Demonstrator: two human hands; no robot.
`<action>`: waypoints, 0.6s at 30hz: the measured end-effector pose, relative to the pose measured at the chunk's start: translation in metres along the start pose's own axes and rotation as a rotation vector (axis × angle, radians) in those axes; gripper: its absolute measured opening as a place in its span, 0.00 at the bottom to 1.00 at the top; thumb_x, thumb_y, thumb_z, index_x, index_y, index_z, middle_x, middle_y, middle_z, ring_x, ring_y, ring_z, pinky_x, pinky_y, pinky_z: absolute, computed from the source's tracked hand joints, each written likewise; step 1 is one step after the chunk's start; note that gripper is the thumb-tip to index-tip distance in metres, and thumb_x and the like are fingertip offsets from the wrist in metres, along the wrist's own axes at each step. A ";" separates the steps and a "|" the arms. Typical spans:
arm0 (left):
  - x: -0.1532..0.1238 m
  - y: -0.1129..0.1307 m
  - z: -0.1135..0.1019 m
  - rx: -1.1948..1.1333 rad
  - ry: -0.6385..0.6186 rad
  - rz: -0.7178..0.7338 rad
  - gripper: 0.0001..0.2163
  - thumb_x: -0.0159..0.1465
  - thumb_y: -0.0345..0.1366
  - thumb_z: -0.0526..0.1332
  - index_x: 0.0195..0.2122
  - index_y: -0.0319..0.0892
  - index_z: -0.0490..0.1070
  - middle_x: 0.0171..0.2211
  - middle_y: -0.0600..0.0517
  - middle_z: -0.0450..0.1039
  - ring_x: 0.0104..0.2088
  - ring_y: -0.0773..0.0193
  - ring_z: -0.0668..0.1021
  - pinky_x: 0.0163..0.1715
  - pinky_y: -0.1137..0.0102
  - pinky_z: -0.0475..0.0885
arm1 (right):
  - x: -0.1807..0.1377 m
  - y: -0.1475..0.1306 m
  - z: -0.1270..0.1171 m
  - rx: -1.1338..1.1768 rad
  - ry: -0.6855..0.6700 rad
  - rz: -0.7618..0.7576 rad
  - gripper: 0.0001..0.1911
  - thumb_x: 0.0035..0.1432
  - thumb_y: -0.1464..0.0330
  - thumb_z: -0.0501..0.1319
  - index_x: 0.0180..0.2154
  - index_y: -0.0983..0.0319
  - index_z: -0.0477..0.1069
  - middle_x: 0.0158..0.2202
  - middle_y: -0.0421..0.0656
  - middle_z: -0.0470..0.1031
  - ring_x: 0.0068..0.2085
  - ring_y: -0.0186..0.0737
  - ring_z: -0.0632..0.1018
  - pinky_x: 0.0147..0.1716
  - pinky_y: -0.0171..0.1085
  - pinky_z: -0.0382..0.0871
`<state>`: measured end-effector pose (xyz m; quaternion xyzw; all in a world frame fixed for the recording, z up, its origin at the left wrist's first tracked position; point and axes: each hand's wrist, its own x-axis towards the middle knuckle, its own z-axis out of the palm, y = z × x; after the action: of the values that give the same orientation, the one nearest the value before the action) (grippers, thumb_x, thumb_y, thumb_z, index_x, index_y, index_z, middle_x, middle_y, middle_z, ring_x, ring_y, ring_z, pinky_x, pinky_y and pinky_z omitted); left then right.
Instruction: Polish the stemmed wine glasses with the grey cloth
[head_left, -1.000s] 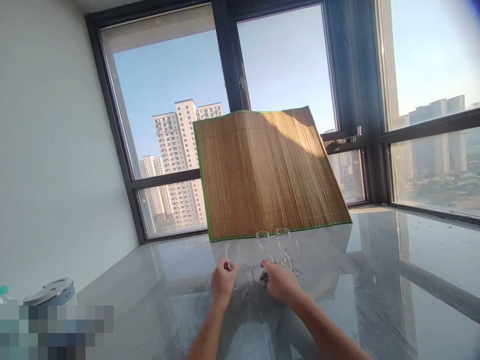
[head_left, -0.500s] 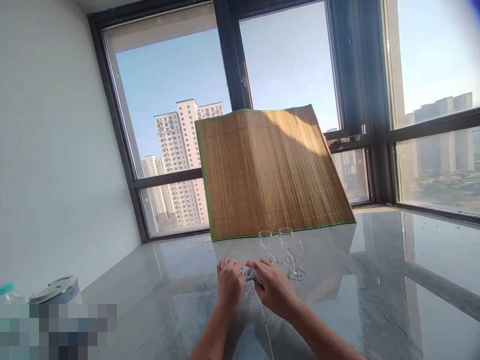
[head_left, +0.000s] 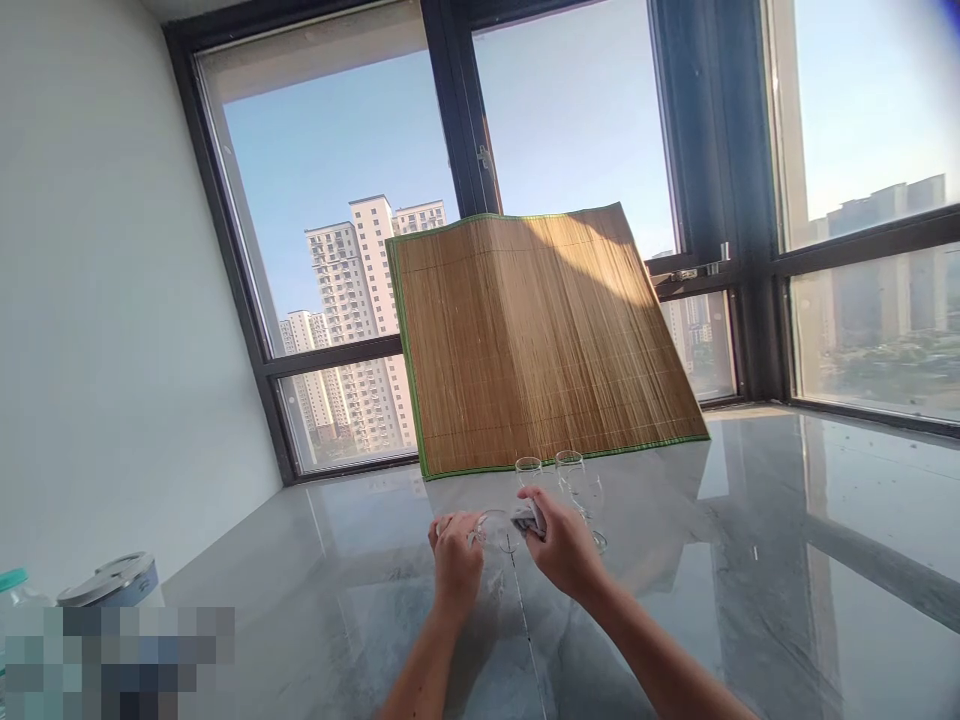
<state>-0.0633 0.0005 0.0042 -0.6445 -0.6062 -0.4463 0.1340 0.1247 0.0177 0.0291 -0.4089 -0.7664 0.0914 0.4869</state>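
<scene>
My left hand (head_left: 456,560) is closed round a clear stemmed glass (head_left: 496,530), which lies tilted with its mouth toward my right hand. In my right hand (head_left: 564,548) a small grey cloth (head_left: 529,518) is pinched and pressed against the rim of that glass. Both hands hover above the glossy marble table (head_left: 750,580). Just behind them, two more clear stemmed glasses (head_left: 570,480) stand upright on the table, partly hidden by my right hand.
A bamboo mat (head_left: 540,340) with a green edge leans against the window frame at the table's far side. A round metal-lidded container (head_left: 112,580) sits at the left edge. Large windows surround the far and right sides.
The left hand lifted its glass off the table and tipped it sideways. The right hand picked up the cloth and brought it to the glass's rim.
</scene>
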 end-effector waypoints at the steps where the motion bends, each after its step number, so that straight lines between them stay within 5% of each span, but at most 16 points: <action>1: 0.000 -0.001 0.001 0.012 0.000 -0.013 0.11 0.64 0.34 0.55 0.38 0.48 0.79 0.35 0.52 0.79 0.41 0.59 0.76 0.50 0.62 0.61 | 0.000 -0.001 0.000 0.007 -0.007 0.010 0.24 0.48 0.76 0.55 0.49 0.57 0.66 0.30 0.38 0.75 0.29 0.39 0.74 0.30 0.33 0.61; 4: -0.001 -0.003 0.005 0.050 -0.002 -0.052 0.11 0.63 0.33 0.57 0.40 0.47 0.79 0.32 0.50 0.79 0.38 0.57 0.77 0.47 0.63 0.62 | -0.001 -0.004 0.001 0.028 -0.013 0.021 0.25 0.48 0.75 0.55 0.50 0.58 0.65 0.25 0.35 0.71 0.25 0.37 0.70 0.27 0.32 0.58; 10: -0.001 -0.001 0.000 0.165 0.007 0.038 0.12 0.60 0.29 0.58 0.39 0.48 0.79 0.32 0.51 0.78 0.39 0.57 0.74 0.48 0.61 0.61 | -0.006 -0.008 0.009 0.061 -0.073 -0.062 0.24 0.48 0.76 0.55 0.49 0.57 0.65 0.32 0.38 0.76 0.30 0.38 0.74 0.31 0.33 0.61; 18: -0.001 0.003 0.000 0.086 0.029 0.027 0.13 0.61 0.29 0.57 0.40 0.50 0.79 0.31 0.52 0.76 0.40 0.58 0.72 0.51 0.60 0.58 | -0.001 -0.003 0.002 0.022 0.093 -0.047 0.23 0.51 0.78 0.54 0.49 0.58 0.66 0.44 0.45 0.76 0.42 0.45 0.76 0.40 0.38 0.65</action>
<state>-0.0605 -0.0012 0.0050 -0.6398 -0.6139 -0.4274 0.1765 0.1220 0.0154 0.0292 -0.3894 -0.7513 0.0692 0.5284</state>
